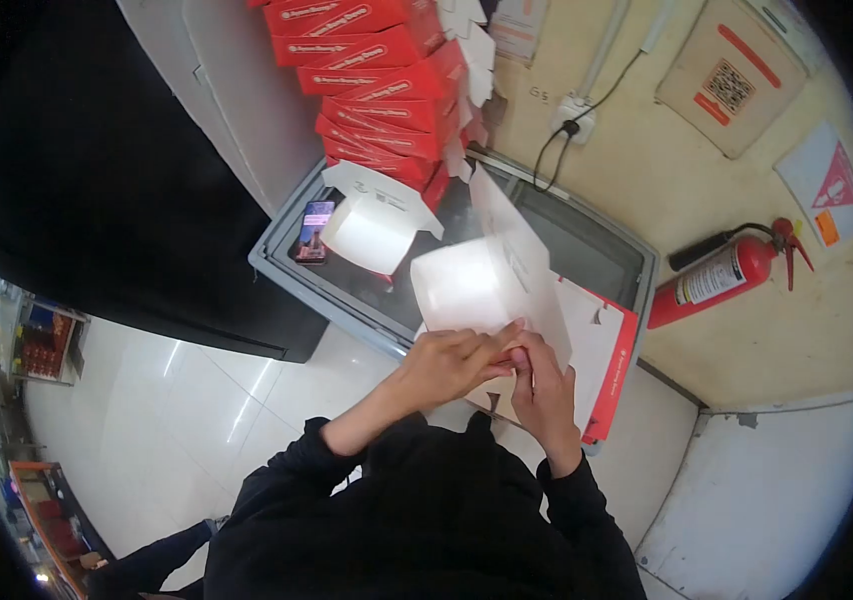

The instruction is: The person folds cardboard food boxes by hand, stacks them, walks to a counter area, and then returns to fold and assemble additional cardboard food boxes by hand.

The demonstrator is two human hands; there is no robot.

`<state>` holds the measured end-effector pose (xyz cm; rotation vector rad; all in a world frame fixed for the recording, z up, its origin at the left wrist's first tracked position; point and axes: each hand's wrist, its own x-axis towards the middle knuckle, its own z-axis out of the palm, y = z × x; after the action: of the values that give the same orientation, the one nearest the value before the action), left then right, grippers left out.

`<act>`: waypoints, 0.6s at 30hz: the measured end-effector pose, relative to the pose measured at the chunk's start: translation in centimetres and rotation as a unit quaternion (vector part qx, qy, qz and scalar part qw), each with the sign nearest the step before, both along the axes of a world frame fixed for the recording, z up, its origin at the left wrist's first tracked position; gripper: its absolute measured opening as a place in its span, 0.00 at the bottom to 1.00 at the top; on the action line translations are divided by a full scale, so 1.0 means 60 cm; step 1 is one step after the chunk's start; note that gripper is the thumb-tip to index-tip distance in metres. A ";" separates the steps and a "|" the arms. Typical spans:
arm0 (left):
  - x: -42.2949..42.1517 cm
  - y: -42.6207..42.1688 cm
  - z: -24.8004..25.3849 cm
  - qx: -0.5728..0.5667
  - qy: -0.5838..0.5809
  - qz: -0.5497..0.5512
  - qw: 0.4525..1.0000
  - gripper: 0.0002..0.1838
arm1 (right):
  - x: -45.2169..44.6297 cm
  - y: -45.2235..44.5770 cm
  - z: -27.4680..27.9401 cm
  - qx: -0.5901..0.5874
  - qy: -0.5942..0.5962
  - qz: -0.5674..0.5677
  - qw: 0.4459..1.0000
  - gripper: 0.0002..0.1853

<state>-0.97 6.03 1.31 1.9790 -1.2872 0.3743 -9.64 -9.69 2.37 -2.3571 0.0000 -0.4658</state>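
A partly folded cardboard box (462,285) with a white inside stands before me, its lid panel raised on the right. My left hand (459,362) closes on the box's near edge, fingers bent toward the corner. At that same corner, my right hand (544,388) pinches the cardboard, and the fingers of both hands meet there. The exact flap between the fingertips is hidden. Under and right of the box lie flat red and white box blanks (612,370). Farther off, a second box (372,232) sits with its lid raised.
A tall stack of red boxes (377,95) stands at the back of the grey-framed chest freezer (587,235). A phone (314,232) lies near its left edge. On the right wall are a fire extinguisher (722,275) and a plugged socket (574,122). A dark trouser leg (152,560) shows lower left.
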 end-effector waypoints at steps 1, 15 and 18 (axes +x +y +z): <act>0.001 0.008 -0.005 0.016 -0.029 0.029 0.999 0.31 | 0.011 0.003 -0.006 0.026 0.012 0.023 0.999 0.13; 0.242 0.061 -0.258 0.072 -0.096 0.335 0.935 0.25 | -0.014 -0.024 -0.131 -0.030 0.032 -0.141 0.989 0.23; 0.188 0.008 -0.179 0.072 -0.014 0.322 0.944 0.30 | -0.071 -0.058 -0.160 -0.014 0.039 -0.228 0.973 0.22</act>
<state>10.31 6.52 -9.42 2.5023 -0.6579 0.6310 -13.91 -13.16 -7.21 -2.3979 0.5840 -0.5916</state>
